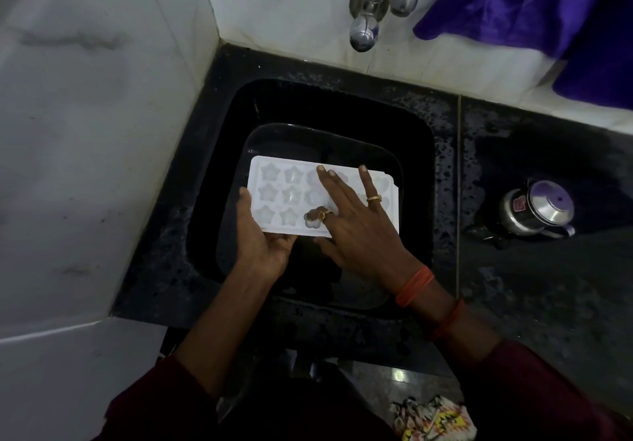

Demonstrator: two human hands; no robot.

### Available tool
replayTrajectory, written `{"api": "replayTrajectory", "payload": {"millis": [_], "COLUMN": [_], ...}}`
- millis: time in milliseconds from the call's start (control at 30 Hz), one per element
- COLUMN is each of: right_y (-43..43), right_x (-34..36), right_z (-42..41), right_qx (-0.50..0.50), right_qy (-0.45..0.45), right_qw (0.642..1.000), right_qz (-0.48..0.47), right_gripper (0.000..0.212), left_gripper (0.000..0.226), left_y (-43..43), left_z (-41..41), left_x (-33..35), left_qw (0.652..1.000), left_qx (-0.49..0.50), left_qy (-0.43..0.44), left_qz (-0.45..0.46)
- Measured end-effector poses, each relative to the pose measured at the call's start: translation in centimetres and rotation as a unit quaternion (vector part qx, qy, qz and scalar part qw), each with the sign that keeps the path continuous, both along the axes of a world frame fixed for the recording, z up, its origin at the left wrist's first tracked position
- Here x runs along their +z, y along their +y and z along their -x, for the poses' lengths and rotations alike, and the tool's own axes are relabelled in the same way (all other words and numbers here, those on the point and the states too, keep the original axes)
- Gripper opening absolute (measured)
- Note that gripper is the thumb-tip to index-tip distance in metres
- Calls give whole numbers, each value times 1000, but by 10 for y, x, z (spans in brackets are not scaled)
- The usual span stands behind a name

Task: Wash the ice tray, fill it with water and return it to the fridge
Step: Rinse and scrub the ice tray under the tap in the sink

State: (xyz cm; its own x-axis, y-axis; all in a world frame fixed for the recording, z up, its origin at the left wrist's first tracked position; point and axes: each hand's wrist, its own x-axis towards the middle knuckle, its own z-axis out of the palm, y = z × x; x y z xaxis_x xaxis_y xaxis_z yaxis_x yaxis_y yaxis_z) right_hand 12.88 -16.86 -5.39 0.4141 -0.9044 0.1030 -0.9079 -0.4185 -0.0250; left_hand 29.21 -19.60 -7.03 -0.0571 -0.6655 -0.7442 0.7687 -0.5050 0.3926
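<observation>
Fingers of the right hand: straight and spread wide, laid flat across the top of the ice tray, holding nothing; tips reach the tray's far edge. Two gold rings on this hand, one on a long finger and one nearer the thumb side. Orange thread bands around the wrist.

Left hand: grips the tray's near left corner, thumb up along the left edge, palm facing up; the remaining fingers are hidden beneath the tray.

Ice tray: white plastic, star-shaped cells showing in rows on its left part, cells on the right part covered by the right hand or blurred. Held level between both hands, over the middle of the sink. Whether it touches the sink floor cannot be told.

Sink: black, square basin set in a dark speckled counter.

Tap: chrome, on the white wall behind the sink, spout over the sink's far rim.

Purple cloth: hanging behind and to the right of the sink.

Steel pot: lidded, standing on the counter right of the sink, well apart from the tray.

Patterned cloth: low, in front of the sink.
</observation>
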Motion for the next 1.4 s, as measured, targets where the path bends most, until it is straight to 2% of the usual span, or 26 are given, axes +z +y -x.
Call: {"api": "replayTrajectory", "payload": {"millis": [300, 500, 733, 867, 1033, 1267, 1400], "right_y": [-3, -4, -1, -4, -10, -6, -4], "right_x": [6, 4, -4, 3, 13, 10, 8], "right_z": [7, 1, -11, -4, 3, -3, -7], "right_qx": [-60, -80, -77, -76, -81, -88, -88], "right_qy": [-113, -58, -88, -27, 39, -12, -27], "right_qw": [992, 995, 993, 995, 993, 994, 995], "right_qz": [15, 30, 21, 56, 77, 60, 43], "right_gripper": [44, 41, 38, 35, 45, 39, 36], "left_gripper": [56, 53, 53, 54, 54, 47, 52], "left_y": [-2, 1, 1, 2, 3, 5, 8], "left_z": [0, 4, 2, 0, 2, 3, 5], "left_x": [1, 2, 2, 1, 2, 4, 2], "left_qw": [1000, 1000, 1000, 1000, 1000, 1000, 1000], "left_qx": [9, 13, 13, 7, 7, 13, 7], "left_qy": [-1, 0, -3, -1, 5, -13, -24], "left_qz": [0, -2, 1, -6, 0, 1, -1]}}
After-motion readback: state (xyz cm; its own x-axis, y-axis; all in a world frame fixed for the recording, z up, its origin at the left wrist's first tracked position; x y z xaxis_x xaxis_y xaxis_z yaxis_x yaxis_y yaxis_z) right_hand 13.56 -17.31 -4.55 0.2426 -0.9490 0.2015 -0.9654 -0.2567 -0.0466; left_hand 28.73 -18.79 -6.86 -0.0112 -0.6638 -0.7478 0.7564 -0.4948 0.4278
